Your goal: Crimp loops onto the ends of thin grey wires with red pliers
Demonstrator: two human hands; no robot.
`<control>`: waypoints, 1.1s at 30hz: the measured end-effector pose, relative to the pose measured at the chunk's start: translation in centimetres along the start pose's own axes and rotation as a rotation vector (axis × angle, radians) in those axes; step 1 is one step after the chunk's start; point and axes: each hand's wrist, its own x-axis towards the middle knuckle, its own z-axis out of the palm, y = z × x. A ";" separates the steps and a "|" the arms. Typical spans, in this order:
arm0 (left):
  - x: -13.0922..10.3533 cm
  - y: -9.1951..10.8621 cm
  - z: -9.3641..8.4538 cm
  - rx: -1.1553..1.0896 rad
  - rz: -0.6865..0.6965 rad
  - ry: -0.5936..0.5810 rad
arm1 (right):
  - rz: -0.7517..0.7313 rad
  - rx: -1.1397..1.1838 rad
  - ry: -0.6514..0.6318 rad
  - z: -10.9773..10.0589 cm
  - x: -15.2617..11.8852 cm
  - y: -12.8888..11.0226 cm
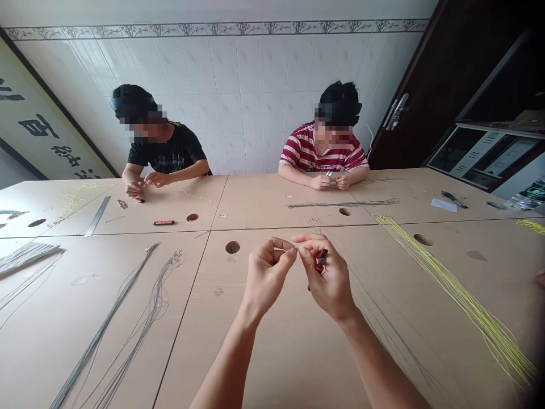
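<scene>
My left hand [270, 275] and my right hand [327, 275] meet fingertip to fingertip above the table. Both pinch something tiny, perhaps a thin cord's end, too small to make out. A small red tool [319, 268] with a dark metal end is tucked in my right hand, partly hidden by the fingers. Loose grey cords [378, 309] run across the table beside my right forearm. To the left lie two bundles of grey cords, one tight [113, 312] and one looser [147, 318], both with small metallic ends.
A bundle of yellow cords [451, 295] lies at the right. Across the table [238, 352], one person in black [170, 150] and another in a striped shirt [323, 150] handle small things. A metal ruler [97, 216], a red-and-black utility knife [164, 222] and round table holes [233, 247] are around.
</scene>
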 end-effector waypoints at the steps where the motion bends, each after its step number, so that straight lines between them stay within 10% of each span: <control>1: 0.0 0.0 0.0 0.003 -0.001 -0.001 | -0.009 -0.010 0.003 0.0 0.0 0.1; 33: 0.2 0.3 -0.8 0.099 0.034 0.079 | 0.089 0.042 -0.106 -0.5 0.4 -0.1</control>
